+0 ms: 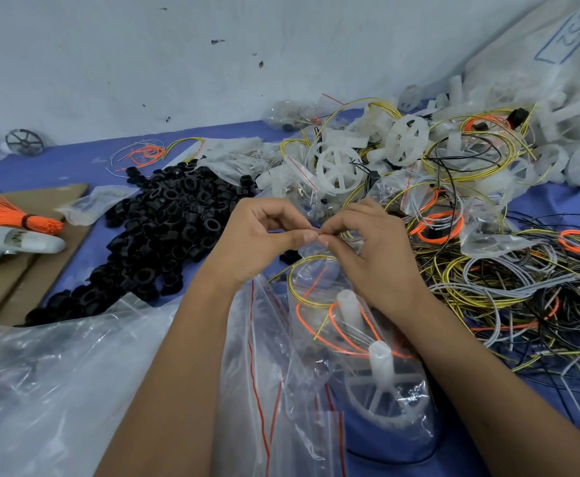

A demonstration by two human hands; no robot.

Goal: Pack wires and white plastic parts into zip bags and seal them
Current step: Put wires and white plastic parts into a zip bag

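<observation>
1. Zip bag (319,304), clear, lies on the blue counter (75,160), its long axis running away from the person, sealing strip at the far end.
2. Left hand (261,239) and right hand (367,249) both pinch that strip, fingertips touching.
3. Black rings (164,228) crowd the bag's left; tangled wires (488,287) crowd its right.

Blue surface (539,208), black rings (164,228), orange, yellow and grey wires (488,280), white spoked wheels (338,168), red-striped clear bags (264,373).

My one head camera looks forward and down, close over the hands (316,242), across the tabletop (75,160) to the wall (144,46).
</observation>
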